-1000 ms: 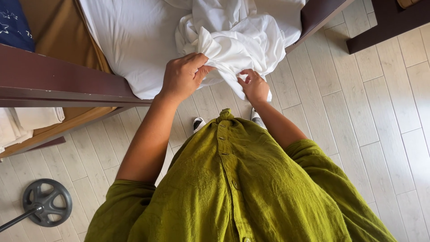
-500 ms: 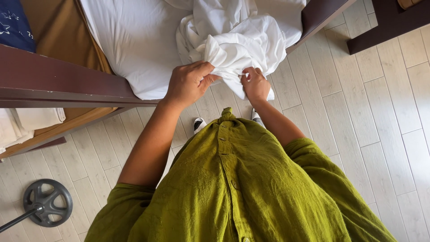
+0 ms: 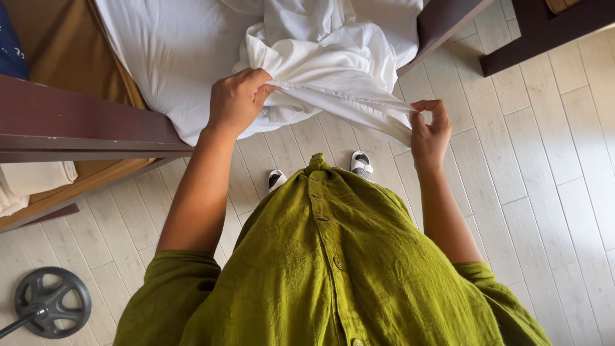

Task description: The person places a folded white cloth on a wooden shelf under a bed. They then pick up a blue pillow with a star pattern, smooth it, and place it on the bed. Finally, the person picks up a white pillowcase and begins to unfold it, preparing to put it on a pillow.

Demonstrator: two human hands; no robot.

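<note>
white sheet (image 3: pixel 333 70) edge stretched between left hand (image 3: pixel 237 102) fist, right hand (image 3: pixel 428 131) pinch.

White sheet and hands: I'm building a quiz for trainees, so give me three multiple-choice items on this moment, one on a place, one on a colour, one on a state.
1. Where does the bunched part of the white sheet lie?
A. on the mattress
B. on the floor
C. on a chair

2. What colour is the person's shirt?
A. blue
B. olive green
C. red

3. How is the sheet's edge held between the left hand and the right hand?
A. slack on the floor
B. rolled into a ball
C. pulled fairly taut

Answers: 1 A, the heap rests on the white mattress. 2 B, the buttoned shirt is olive green. 3 C, the hem runs nearly straight from hand to hand.
</note>
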